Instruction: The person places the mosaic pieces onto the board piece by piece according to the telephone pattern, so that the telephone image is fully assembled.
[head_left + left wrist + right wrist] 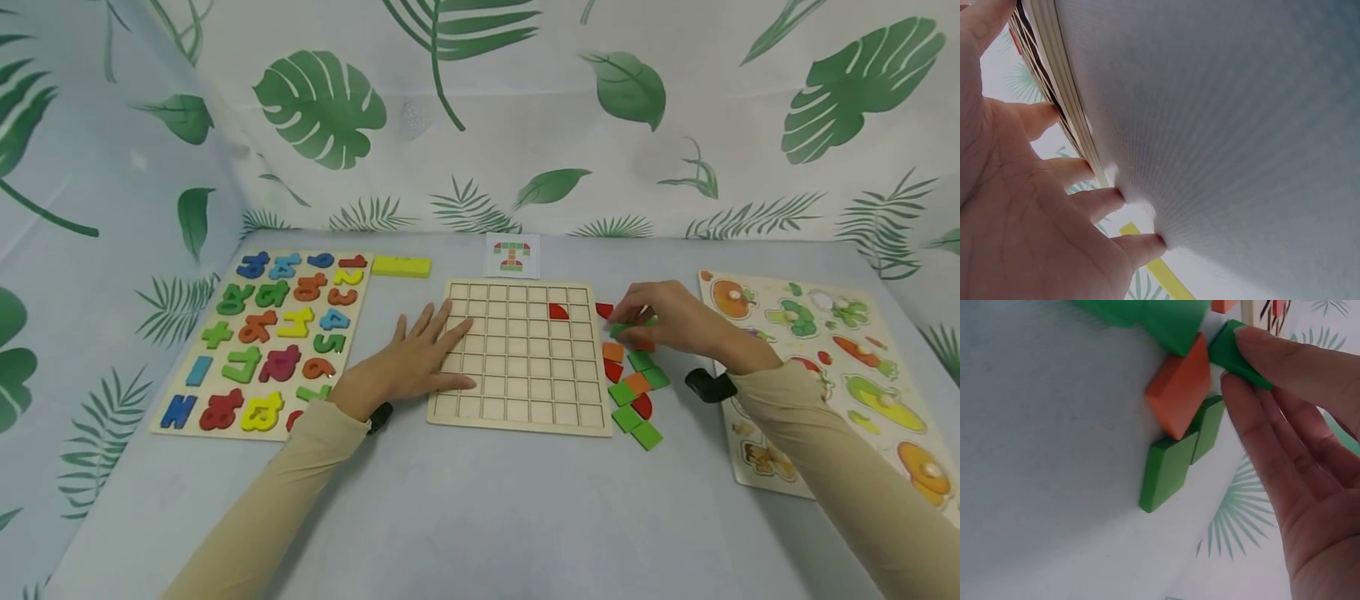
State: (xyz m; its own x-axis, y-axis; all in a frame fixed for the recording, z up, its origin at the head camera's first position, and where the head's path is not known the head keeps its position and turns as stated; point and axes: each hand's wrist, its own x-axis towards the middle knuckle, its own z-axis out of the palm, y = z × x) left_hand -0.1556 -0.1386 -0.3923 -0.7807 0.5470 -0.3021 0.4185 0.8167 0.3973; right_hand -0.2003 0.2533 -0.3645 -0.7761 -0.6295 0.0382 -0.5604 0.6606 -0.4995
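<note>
A wooden grid board (pixel 519 390) lies mid-table, with one red quarter-circle piece (pixel 558 312) in a cell near its upper right. My left hand (pixel 408 360) rests with spread, straight fingers at the board's left edge; in the left wrist view some fingertips (pixel 1147 247) touch the table. To the right of the board, my right hand (pixel 671 317) pinches a green square tile (pixel 1235 355) between thumb and fingers. Below it lie loose green tiles (pixel 647 435), orange tiles (pixel 637 383) and red quarter-circle pieces (pixel 642 406).
Behind the board stands a small pattern card (pixel 512 255) with a red, green and orange figure. A number puzzle board (pixel 206 333) lies left, beside a yellow block (pixel 402 267). At right is a vegetable puzzle board (pixel 817 437), partly under my right forearm.
</note>
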